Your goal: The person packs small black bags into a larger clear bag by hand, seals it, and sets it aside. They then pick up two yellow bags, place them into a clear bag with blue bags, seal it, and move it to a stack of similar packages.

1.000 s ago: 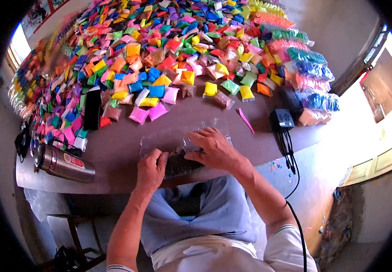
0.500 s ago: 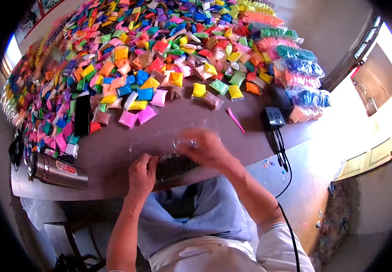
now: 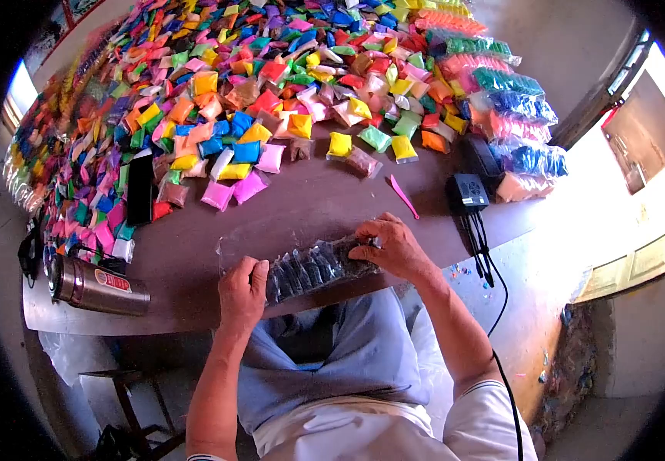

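Note:
A long clear plastic bag with a row of black packets (image 3: 309,269) lies at the table's front edge, between my two hands. My left hand (image 3: 242,292) is closed on the bag's left end, thumb on top. At the opposite end, my right hand (image 3: 395,244) pinches the plastic between thumb and fingers. Loose, see-through film from the bag spreads over the tabletop behind the packets. The fingertips of both hands are partly hidden by the bag and the hands themselves.
Small colourful packets (image 3: 248,154) are heaped across the back and left of the table (image 3: 302,203). Filled clear bags (image 3: 528,157) line the right edge. A steel flask (image 3: 102,286), black phone (image 3: 140,190), pink plastic tool (image 3: 403,197) and black box with cables (image 3: 468,192) lie around.
My right hand, blurred over the middle of the bag before, has moved right and now grips its right end. The black packets show more plainly. My left hand stays at the left end.

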`<state>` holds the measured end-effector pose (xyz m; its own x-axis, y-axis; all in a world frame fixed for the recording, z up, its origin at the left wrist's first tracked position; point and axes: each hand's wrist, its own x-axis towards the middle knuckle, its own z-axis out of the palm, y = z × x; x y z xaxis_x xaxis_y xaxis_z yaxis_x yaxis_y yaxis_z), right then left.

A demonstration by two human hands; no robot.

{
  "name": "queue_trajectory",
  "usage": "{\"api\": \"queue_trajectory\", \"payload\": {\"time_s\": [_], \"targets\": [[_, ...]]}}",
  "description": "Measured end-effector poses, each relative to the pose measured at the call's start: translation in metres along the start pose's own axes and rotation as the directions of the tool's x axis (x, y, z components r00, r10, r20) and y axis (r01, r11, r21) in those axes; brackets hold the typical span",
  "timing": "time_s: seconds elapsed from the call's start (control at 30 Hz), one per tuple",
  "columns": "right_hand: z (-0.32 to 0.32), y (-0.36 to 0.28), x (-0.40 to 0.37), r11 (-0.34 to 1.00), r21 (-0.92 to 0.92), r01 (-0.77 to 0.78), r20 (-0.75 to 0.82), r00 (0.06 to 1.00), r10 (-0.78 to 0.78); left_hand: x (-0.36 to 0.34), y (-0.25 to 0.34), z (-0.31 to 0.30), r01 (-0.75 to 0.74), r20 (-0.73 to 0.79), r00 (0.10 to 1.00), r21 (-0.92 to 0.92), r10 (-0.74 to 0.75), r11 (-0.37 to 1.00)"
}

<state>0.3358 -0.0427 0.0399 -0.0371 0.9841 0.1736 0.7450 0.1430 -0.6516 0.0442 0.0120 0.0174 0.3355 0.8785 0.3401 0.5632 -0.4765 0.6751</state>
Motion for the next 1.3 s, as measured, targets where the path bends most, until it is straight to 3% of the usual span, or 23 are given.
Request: {"api": "queue_trajectory", "payload": {"time_s": [0.07, 0.13, 0.17, 0.23, 0.3, 0.43, 0.57, 0.67, 0.73, 0.77, 0.83, 1.07, 1.13, 1.3], "targets": [[-0.002, 0.000, 0.002, 0.999, -0.036, 0.003, 0.014, 1.000, -0.002, 0.000, 0.000, 0.001, -0.011, -0.011, 1.000, 0.003, 0.011, 1.000], [0.000, 0.002, 0.001, 0.978, -0.159, 0.134, -0.167, 0.973, -0.160, -0.003, -0.001, 0.000, -0.011, -0.013, 1.000, 0.009, 0.011, 1.000], [-0.001, 0.001, 0.000, 0.979, -0.154, 0.132, -0.166, 0.973, -0.157, -0.003, 0.000, 0.000, 0.009, 0.009, 1.000, 0.020, -0.009, 1.000], [-0.006, -0.002, 0.000, 0.978, -0.189, 0.090, -0.019, 0.995, -0.096, -0.004, 0.000, 0.000, 0.025, 0.031, 0.999, 0.033, -0.026, 0.999], [-0.007, -0.001, 0.003, 0.981, -0.172, 0.085, 0.016, 0.996, -0.084, -0.002, -0.001, 0.002, -0.029, -0.014, 0.999, 0.034, 0.030, 0.999], [-0.004, 0.002, 0.008, 0.980, -0.164, 0.109, 0.100, 0.991, -0.093, -0.002, 0.004, -0.001, 0.001, 0.018, 1.000, 0.035, -0.001, 0.999], [-0.016, -0.019, 0.009, 0.966, -0.243, 0.090, 0.132, 0.989, -0.059, -0.002, 0.001, 0.001, -0.013, 0.006, 1.000, 0.033, 0.013, 0.999], [-0.006, -0.031, 0.013, 0.951, -0.256, 0.174, 0.046, 0.985, -0.168, -0.005, 0.004, 0.001, 0.001, 0.001, 1.000, 0.035, -0.001, 0.999], [0.017, -0.027, 0.017, 0.961, -0.072, 0.266, -0.005, 0.964, -0.267, -0.004, 0.006, 0.001, 0.012, 0.002, 1.000, 0.027, -0.013, 1.000], [0.023, -0.022, 0.019, 0.961, -0.069, 0.269, -0.005, 0.963, -0.270, -0.004, 0.004, 0.002, 0.004, -0.002, 1.000, 0.028, -0.004, 1.000], [0.032, -0.016, 0.021, 0.971, 0.133, 0.197, 0.106, 0.972, -0.211, -0.004, 0.003, 0.001, 0.000, -0.011, 1.000, 0.034, 0.000, 0.999], [0.028, -0.023, 0.026, 0.957, 0.186, 0.222, 0.144, 0.958, -0.250, -0.004, 0.004, 0.002, 0.002, -0.016, 1.000, 0.007, -0.002, 1.000], [0.026, -0.036, 0.026, 0.939, -0.101, 0.330, 0.031, 0.944, -0.328, -0.004, 0.004, 0.000, 0.020, 0.003, 1.000, 0.015, -0.020, 1.000], [0.059, -0.069, 0.035, 0.931, -0.097, 0.352, 0.088, 0.935, -0.344, 0.000, 0.004, -0.002, -0.038, 0.049, 0.998, 0.064, 0.035, 0.997]]}}
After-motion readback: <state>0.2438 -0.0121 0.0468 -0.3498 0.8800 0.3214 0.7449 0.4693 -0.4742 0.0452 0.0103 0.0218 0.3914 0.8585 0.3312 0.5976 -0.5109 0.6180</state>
